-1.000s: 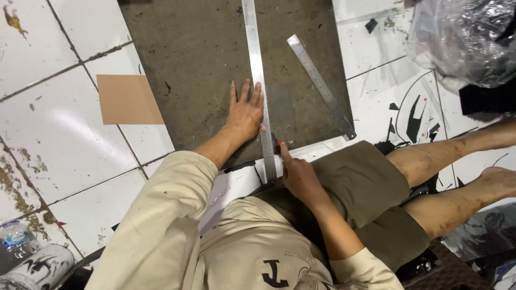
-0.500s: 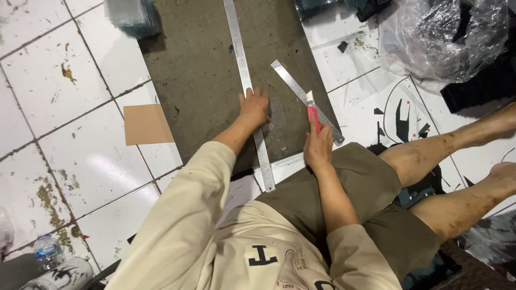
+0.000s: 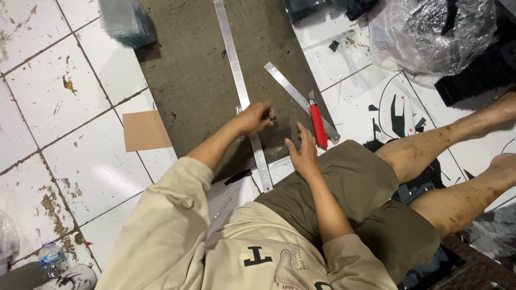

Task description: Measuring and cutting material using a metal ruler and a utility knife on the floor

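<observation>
Nearest, the right hand (image 3: pixel 303 153) lies open, fingers spread flat on the dark mat (image 3: pixel 193 75), holding nothing. Just beyond it a red utility knife (image 3: pixel 317 123) rests against the short steel ruler (image 3: pixel 298 98). The left hand (image 3: pixel 255 117) is curled over the long steel ruler (image 3: pixel 239 88), pinching something too small to tell. Left lies a cardboard piece (image 3: pixel 145 130) on the tiled floor (image 3: pixel 48 96)

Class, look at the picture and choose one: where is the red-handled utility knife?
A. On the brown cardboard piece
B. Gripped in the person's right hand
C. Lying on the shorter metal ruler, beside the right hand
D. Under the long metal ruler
C. The red-handled utility knife lies loose on the shorter metal ruler, just beside the open right hand, which does not grip it.
</observation>
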